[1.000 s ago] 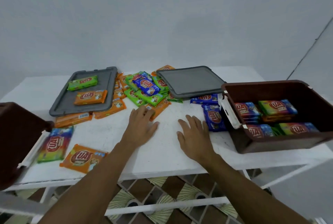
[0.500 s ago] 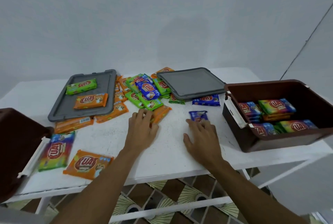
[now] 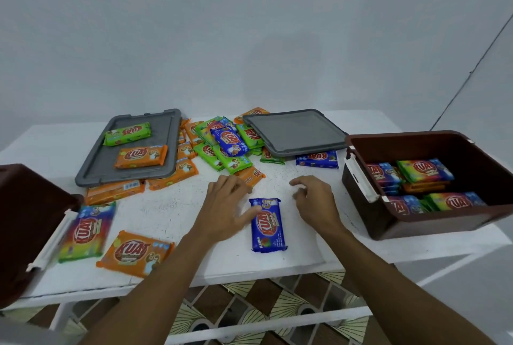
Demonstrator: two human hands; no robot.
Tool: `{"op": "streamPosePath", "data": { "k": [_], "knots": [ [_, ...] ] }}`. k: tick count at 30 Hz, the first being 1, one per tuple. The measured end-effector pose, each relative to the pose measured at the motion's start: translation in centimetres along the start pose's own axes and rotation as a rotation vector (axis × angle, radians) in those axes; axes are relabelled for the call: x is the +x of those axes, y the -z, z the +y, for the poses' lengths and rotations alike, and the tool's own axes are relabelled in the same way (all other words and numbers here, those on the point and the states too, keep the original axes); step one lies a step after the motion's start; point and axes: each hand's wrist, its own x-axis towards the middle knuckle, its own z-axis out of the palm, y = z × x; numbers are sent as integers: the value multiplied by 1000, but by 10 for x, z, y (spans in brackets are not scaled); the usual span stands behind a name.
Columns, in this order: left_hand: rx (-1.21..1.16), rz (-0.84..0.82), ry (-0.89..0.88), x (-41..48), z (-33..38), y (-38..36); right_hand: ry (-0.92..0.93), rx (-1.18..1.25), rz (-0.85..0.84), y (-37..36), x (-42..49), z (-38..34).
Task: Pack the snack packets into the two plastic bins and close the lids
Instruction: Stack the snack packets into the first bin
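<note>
A blue snack packet [image 3: 268, 226] lies flat on the white table [image 3: 305, 244] between my hands. My left hand [image 3: 224, 207] rests on the table with its thumb touching the packet's left edge. Just right of the packet my right hand [image 3: 315, 201] hovers with loosely curled fingers, holding nothing. A brown bin [image 3: 416, 226] at the right holds several rainbow and blue packets. A second brown bin [image 3: 19, 222] sits at the left edge, its inside hidden. Two grey lids [image 3: 91, 170] [image 3: 297, 132] lie at the back, with a pile of green, orange and blue packets [image 3: 222, 147] between them.
A rainbow packet [image 3: 87, 231] and an orange packet [image 3: 136, 253] lie near the front left. More orange packets [image 3: 115, 190] stick out from under the left lid, which carries a green and an orange packet. A blue packet [image 3: 317, 159] lies by the right lid. A wall stands behind.
My right hand has dragged the blue packet from near the right bin toward the front middle and let it go. My left hand's thumb now touches it.
</note>
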Motion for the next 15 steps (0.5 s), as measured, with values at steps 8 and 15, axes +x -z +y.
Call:
{"op": "streamPosePath", "data": {
  "k": [8, 15],
  "knots": [
    [9, -180, -9, -7, 6, 3, -26, -516, -135, -2, 38, 22],
    [-99, -243, 95, 10, -4, 18, 138, -615, 20, -4, 7, 24]
  ]
}}
